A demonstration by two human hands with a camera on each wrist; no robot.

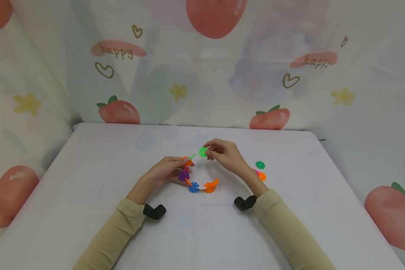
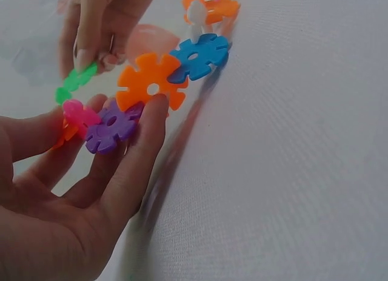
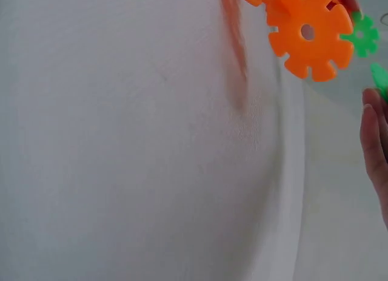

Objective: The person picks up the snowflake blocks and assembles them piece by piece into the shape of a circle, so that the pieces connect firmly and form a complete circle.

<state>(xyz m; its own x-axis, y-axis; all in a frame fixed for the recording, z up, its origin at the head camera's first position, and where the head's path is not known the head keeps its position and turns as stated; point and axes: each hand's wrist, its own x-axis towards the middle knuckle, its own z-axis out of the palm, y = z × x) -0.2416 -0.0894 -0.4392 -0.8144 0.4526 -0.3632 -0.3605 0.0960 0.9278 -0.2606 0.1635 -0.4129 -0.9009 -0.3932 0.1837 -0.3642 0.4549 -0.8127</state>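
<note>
My left hand (image 1: 167, 170) grips a curved chain of interlocked notched plastic discs, its thumb and fingers around the upper end. Among the chain's pieces are a purple disc (image 2: 112, 129), a blue disc (image 1: 194, 187) and an orange disc (image 2: 151, 84). A light green disc (image 3: 364, 35) forms the upper end, standing nearly edge-on in the head view. Between thumb and fingers, my right hand (image 1: 224, 153) pinches another light green disc (image 1: 203, 152), a small gap away from the chain's green end. Orange discs (image 1: 210, 187) make up the chain's other end, hanging free of both hands.
On the white table (image 1: 87, 180), right of my right wrist, lie a loose green disc (image 1: 260, 165), an orange disc (image 1: 262, 176) and a pink piece partly hidden by the forearm. A printed cloth (image 1: 202, 75) rises behind the table's far edge.
</note>
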